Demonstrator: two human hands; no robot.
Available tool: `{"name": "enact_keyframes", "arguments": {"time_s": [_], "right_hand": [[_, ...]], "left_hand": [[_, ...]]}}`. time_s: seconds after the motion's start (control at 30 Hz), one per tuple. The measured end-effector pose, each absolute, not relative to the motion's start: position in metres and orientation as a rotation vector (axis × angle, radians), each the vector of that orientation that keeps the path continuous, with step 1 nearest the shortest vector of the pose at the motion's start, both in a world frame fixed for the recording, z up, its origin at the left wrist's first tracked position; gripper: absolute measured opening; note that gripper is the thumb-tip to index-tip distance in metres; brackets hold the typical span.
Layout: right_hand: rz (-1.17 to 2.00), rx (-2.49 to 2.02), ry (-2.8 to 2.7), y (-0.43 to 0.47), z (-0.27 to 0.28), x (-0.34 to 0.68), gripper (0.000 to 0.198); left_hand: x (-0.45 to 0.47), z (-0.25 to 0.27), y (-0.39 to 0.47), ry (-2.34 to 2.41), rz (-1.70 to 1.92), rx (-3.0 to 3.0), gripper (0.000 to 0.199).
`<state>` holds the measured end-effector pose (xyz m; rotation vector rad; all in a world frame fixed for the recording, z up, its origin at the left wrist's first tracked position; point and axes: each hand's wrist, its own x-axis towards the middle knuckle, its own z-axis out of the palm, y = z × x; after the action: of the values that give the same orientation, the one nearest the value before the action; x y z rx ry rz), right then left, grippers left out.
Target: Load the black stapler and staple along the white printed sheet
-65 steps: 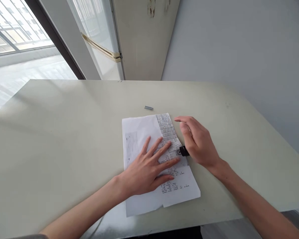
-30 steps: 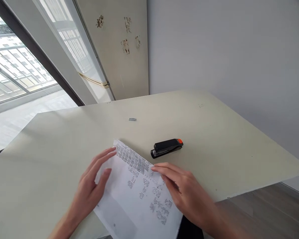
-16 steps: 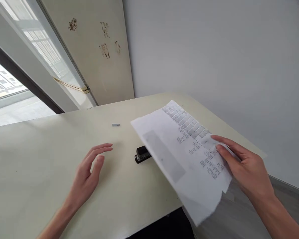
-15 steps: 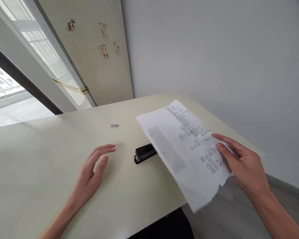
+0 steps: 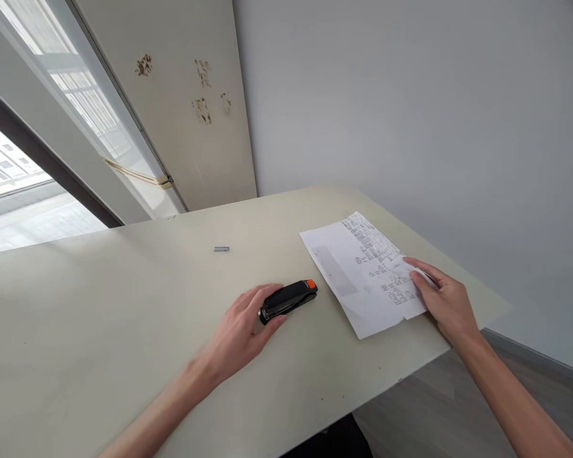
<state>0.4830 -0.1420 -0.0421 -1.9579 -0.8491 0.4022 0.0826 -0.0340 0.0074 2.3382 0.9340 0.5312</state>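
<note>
A black stapler (image 5: 289, 300) with an orange patch at its right end lies on the table. My left hand (image 5: 246, 321) is around its left end, the fingers along the far side and the thumb along the near side. Printed paper (image 5: 348, 273), with a grey rectangle and blocks of small text, lies low over the table to the right of the stapler. My right hand (image 5: 444, 296) pinches its right edge, thumb on top and the other fingers partly hidden. I cannot tell how many sheets there are.
A small strip of staples (image 5: 221, 249) lies farther back on the pale table (image 5: 124, 305). Behind the table stand a cabinet-like panel (image 5: 219, 152) with brown marks and a grey wall (image 5: 386, 114). The table's front edge runs along the lower right, above the floor (image 5: 439, 388).
My left hand has moved right and closed around the stapler. My right hand has lowered the paper and shifted it right, so the stapler's orange end now shows.
</note>
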Motion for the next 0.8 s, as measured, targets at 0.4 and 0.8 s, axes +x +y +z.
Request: {"name": "enact_keyframes", "arguments": {"time_s": [0.4,0.8], "right_hand": [[0.323,-1.863,-1.477,-0.117,-0.004,0.419,0.04],[0.845,-1.505,-1.637,-0.016,-0.017,0.333,0.027]], "left_hand": [[0.078,-0.007,-0.026,1.009,0.629,2.262,0.029],[0.058,-0.019,-0.02,0.956,0.741,2.307,0.022]]}}
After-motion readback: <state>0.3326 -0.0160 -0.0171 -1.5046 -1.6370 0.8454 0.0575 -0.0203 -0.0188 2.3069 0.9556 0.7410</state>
